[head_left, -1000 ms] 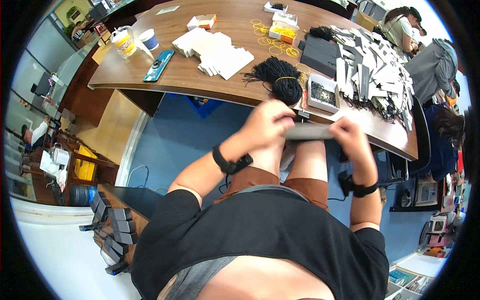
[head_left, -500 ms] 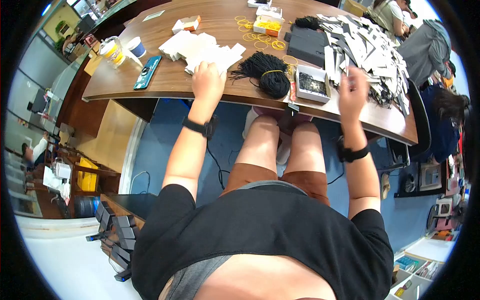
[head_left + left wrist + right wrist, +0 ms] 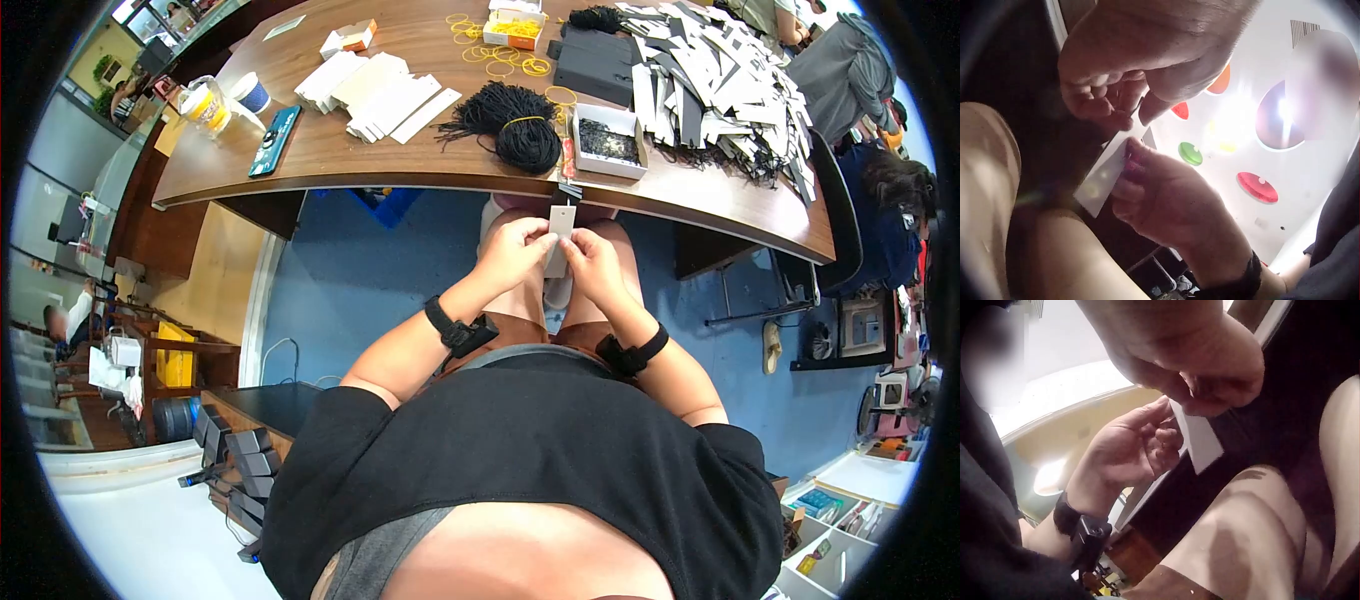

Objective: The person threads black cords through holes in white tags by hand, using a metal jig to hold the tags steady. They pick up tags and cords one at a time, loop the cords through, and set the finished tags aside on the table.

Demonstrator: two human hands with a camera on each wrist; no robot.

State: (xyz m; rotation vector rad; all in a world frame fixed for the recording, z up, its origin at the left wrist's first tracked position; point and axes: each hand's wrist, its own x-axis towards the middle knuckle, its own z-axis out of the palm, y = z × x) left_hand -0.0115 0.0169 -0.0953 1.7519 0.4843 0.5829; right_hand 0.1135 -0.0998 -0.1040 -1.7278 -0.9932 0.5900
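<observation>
Over the lap, at the table's front edge, both hands pinch one white card tag (image 3: pixel 562 219) with a small hole near its top. My left hand (image 3: pixel 513 256) grips its left edge between thumb and fingers. From the other side my right hand (image 3: pixel 598 268) pinches it, thumbs close together. In the left wrist view the tag (image 3: pixel 1100 181) slants down below the fingertips; the right wrist view shows its lower end (image 3: pixel 1200 444). Just beyond the tag, a black clip (image 3: pixel 567 194) sits at the table edge. A bundle of black cords (image 3: pixel 522 140) lies behind it.
White blank tags (image 3: pixel 375 95) are stacked left of the cords. An open box (image 3: pixel 611 143) holds small black pieces. Tags with black strings (image 3: pixel 715 85) heap up at right, beside a black box (image 3: pixel 592 66). Yellow rubber bands (image 3: pixel 515 62), a phone (image 3: pixel 274 141) and cups (image 3: pixel 250 92) also lie about.
A grey strip was between the hands first. Then the left hand reached the white stack while the right was over the heap. Now both are back over the lap, holding a white tag.
</observation>
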